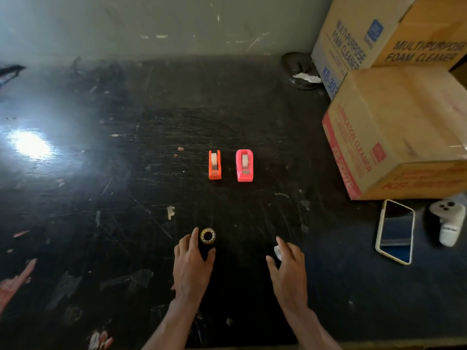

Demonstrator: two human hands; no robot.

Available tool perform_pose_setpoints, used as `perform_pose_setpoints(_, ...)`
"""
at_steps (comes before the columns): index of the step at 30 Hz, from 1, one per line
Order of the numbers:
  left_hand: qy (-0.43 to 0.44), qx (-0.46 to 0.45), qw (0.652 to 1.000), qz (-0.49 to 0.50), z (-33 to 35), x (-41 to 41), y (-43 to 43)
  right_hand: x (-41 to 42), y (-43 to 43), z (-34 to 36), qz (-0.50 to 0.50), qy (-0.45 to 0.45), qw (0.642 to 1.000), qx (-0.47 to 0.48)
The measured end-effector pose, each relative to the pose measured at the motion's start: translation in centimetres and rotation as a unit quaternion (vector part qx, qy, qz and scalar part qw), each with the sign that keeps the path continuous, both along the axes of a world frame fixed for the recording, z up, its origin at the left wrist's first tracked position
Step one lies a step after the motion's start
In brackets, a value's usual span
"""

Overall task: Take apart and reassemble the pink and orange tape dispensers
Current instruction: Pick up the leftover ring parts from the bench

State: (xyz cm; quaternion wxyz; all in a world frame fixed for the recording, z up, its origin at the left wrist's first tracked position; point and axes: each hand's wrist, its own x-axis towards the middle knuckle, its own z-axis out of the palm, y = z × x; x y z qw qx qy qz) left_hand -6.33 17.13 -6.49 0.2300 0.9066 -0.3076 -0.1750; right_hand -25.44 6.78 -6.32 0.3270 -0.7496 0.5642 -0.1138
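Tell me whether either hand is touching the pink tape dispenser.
No. Both the left hand and right hand rest well short of the pink tape dispenser.

Single head-worn wide-angle view, looking forward and steeply down, close above a scratched glossy black desk [126,173], grey wall beyond

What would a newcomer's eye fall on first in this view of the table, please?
Two bright tape dispensers stand side by side mid-table: the orange dispenser left of the pink dispenser. Nearer, the left hand and right hand hover open, with a loose tape roll by the left fingers.
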Motion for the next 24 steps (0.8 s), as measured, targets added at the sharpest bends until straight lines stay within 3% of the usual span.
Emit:
perform_pose_setpoints(10, 0.02, -0.028, 0.999, -0.023, -0.7, 1.1, -1.2, 0.1, 0.5, -0.3, 0.037, -0.016, 0.999, -0.015)
perform_pose_setpoints(24, 0.057, -0.064, 0.996, -0.022, -0.9, -0.2, -0.3, 0.4, 1.3, -0.8, 0.013, -0.066, 0.996, -0.055)
